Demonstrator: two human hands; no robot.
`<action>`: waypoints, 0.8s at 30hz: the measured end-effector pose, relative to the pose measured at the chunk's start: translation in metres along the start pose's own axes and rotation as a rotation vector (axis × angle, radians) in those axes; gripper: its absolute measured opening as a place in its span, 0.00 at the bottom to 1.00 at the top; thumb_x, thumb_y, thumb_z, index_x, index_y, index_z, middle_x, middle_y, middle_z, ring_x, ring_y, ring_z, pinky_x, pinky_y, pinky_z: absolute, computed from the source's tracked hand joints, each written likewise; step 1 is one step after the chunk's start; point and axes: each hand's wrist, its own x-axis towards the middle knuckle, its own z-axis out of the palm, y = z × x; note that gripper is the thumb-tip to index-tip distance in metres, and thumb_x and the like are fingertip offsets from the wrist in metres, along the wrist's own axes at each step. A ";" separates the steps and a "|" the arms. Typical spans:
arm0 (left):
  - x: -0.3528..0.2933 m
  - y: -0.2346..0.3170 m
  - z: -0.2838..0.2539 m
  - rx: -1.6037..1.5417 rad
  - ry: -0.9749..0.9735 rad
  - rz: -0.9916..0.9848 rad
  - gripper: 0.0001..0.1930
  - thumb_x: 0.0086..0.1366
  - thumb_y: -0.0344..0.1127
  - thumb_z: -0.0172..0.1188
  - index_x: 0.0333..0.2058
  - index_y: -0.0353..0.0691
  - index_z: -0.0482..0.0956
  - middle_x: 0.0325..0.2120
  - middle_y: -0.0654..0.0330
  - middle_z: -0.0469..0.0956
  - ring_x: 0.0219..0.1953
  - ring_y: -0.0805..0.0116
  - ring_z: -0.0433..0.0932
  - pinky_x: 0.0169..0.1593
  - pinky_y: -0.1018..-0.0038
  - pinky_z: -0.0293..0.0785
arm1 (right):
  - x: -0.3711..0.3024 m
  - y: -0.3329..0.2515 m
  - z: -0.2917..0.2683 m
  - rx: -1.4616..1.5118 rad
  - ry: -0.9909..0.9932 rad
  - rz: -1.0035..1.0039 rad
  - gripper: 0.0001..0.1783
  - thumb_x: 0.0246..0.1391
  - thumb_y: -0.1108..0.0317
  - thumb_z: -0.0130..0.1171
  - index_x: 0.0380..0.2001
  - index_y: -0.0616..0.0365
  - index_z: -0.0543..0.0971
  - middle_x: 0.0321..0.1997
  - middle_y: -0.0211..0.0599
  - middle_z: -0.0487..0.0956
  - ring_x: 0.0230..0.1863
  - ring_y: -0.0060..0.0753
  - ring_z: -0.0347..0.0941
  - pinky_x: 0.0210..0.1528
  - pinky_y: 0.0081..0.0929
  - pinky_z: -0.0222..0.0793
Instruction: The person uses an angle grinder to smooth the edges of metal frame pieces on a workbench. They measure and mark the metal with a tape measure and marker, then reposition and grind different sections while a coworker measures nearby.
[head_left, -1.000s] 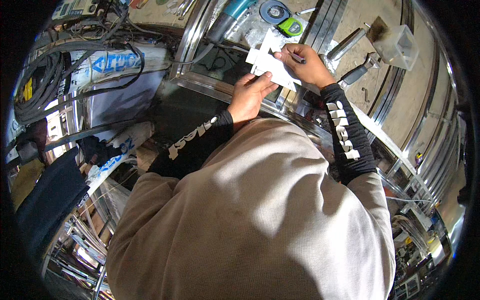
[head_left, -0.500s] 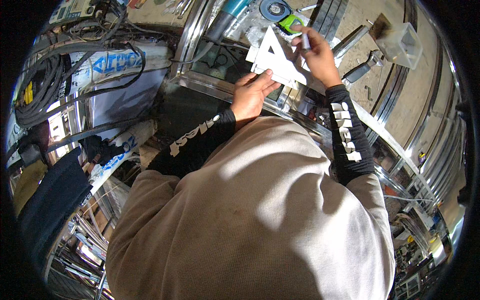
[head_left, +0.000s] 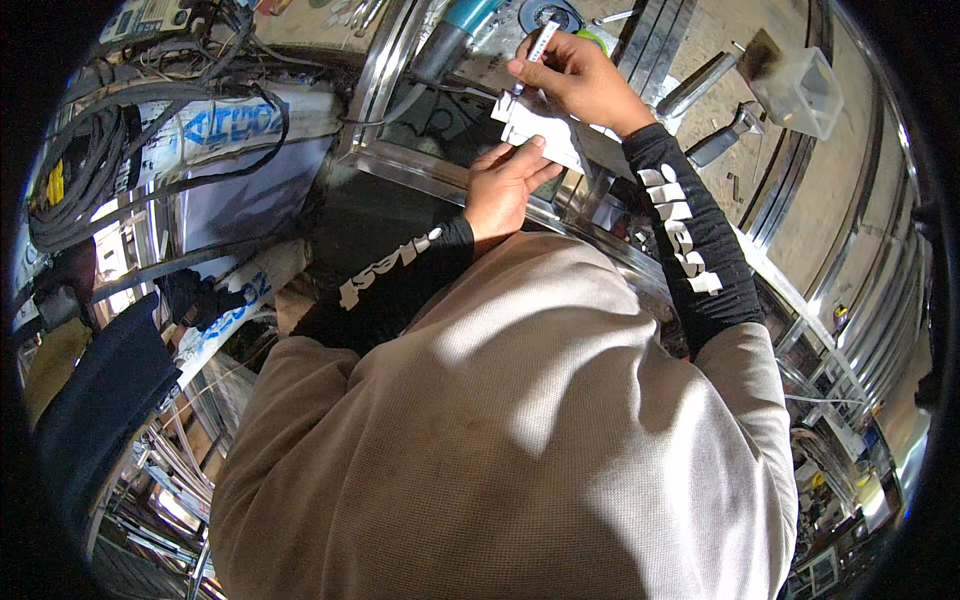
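My left hand (head_left: 503, 185) grips the near edge of a white triangular square (head_left: 540, 138), thumb on top and fingers under it. The square lies above a shiny metal frame (head_left: 400, 165), and whether it rests on another piece cannot be told. My right hand (head_left: 578, 80) is closed around a white marker pen (head_left: 543, 42). The pen is tilted, its lower end at the square's left edge, and this hand hides the square's far corner. Behind the right hand, a bit of a green tape measure (head_left: 592, 40) shows.
A teal and black power tool (head_left: 445, 50) lies at the far side beside a round disc (head_left: 550, 14). To the right are a dark-handled tool (head_left: 715, 145), a clear plastic container (head_left: 808, 92) and long metal bars (head_left: 790, 185). Coiled cables (head_left: 75, 205) hang at left.
My right hand has moved left and over the square with the pen, bringing the pen's lower end to the square's left edge. My left hand has stayed in place on the square.
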 end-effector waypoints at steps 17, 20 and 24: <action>0.001 -0.002 0.002 0.006 0.015 0.014 0.03 0.71 0.31 0.63 0.38 0.39 0.79 0.39 0.63 0.81 0.41 0.71 0.81 0.54 0.64 0.83 | 0.008 0.001 0.003 -0.225 -0.169 -0.012 0.15 0.61 0.58 0.69 0.34 0.60 0.82 0.24 0.29 0.79 0.27 0.19 0.70 0.34 0.26 0.71; 0.002 -0.002 0.002 0.006 0.023 0.013 0.03 0.71 0.31 0.64 0.38 0.40 0.79 0.39 0.63 0.81 0.41 0.71 0.81 0.54 0.64 0.83 | 0.009 0.001 0.002 -0.241 -0.163 -0.022 0.15 0.61 0.58 0.69 0.35 0.60 0.82 0.25 0.30 0.80 0.27 0.20 0.71 0.34 0.26 0.71; 0.001 -0.001 0.002 0.009 0.013 0.012 0.03 0.71 0.31 0.64 0.37 0.40 0.80 0.39 0.63 0.81 0.41 0.71 0.82 0.54 0.64 0.84 | 0.010 0.000 -0.002 -0.292 -0.131 -0.064 0.15 0.63 0.57 0.68 0.38 0.60 0.82 0.27 0.29 0.81 0.29 0.18 0.74 0.34 0.24 0.74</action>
